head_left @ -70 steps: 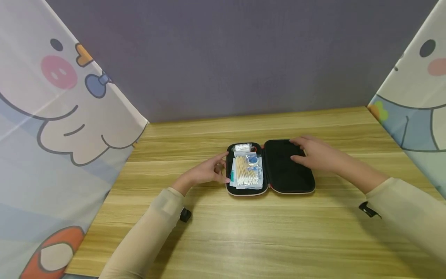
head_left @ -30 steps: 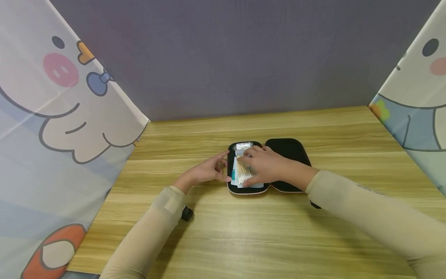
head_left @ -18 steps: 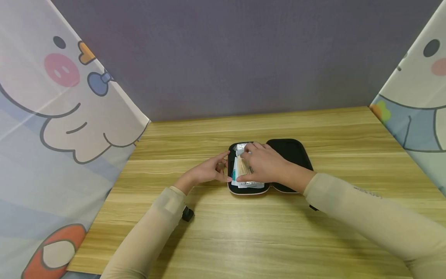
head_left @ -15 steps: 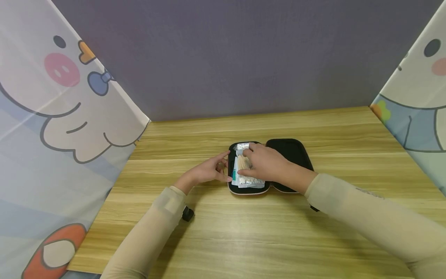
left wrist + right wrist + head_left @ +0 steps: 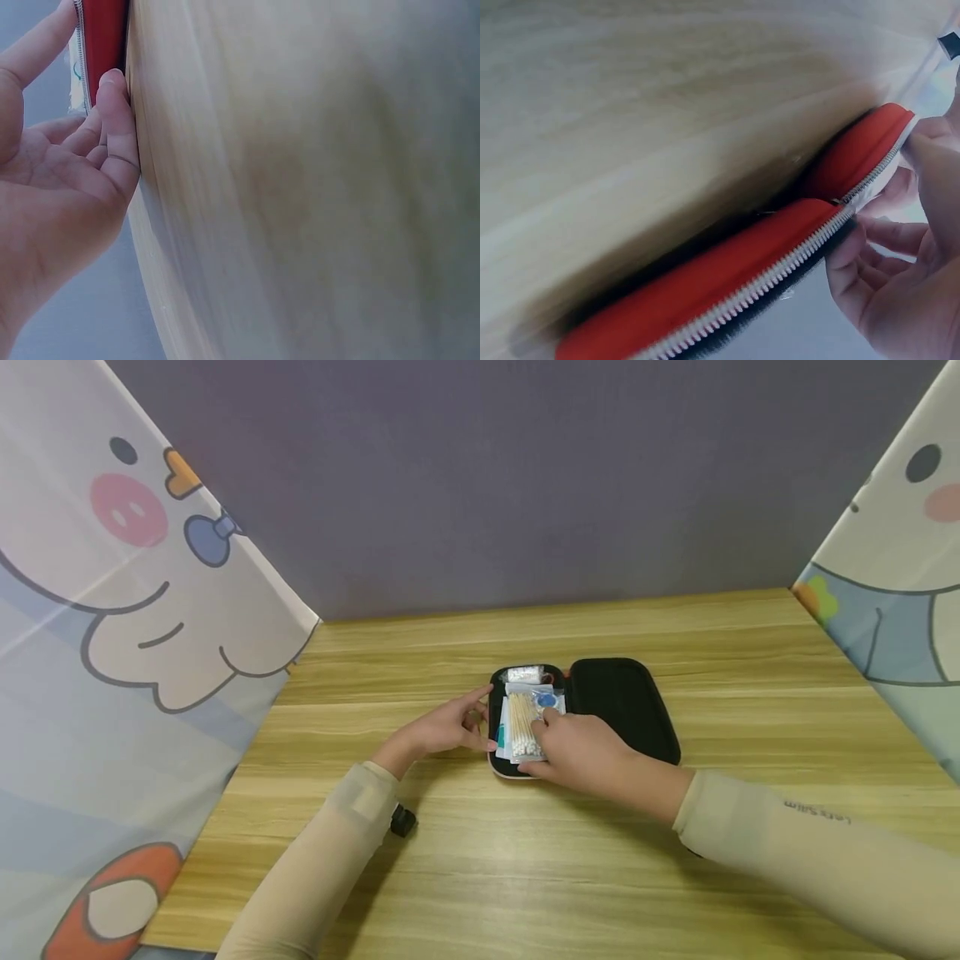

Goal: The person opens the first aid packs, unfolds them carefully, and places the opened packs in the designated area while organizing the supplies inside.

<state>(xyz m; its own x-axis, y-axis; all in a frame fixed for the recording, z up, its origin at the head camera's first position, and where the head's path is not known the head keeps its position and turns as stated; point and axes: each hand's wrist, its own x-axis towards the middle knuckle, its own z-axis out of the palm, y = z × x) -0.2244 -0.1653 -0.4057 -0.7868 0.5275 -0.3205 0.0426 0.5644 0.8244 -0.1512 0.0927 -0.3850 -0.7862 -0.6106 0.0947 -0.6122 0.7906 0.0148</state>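
Observation:
An unzipped case [image 5: 626, 710] lies open flat on the table, black inside; the wrist views show its red sides [image 5: 727, 277] and silver zip. A clear bag of cotton swabs [image 5: 521, 722] lies in its left half, over white and green flat packets [image 5: 501, 737]. My left hand [image 5: 446, 724] touches the left edge with spread thumb and forefinger. Over the right part of the bag, my right hand [image 5: 581, 747] has bent fingers on the contents and its thumb at the front rim. I cannot tell whether it pinches the bag.
A wrapped white roll [image 5: 523, 675] sits at the back of the left half, beside something red. Near the hinge is a blue and white round item [image 5: 547, 700]. The wooden table [image 5: 525, 877] meets a grey wall [image 5: 525, 485] behind, with cartoon-printed sheets at both sides.
From over the right half, my right hand moved left onto the contents, then slid toward the front and right, uncovering the round item and swabs. My left hand stayed at the case's edge.

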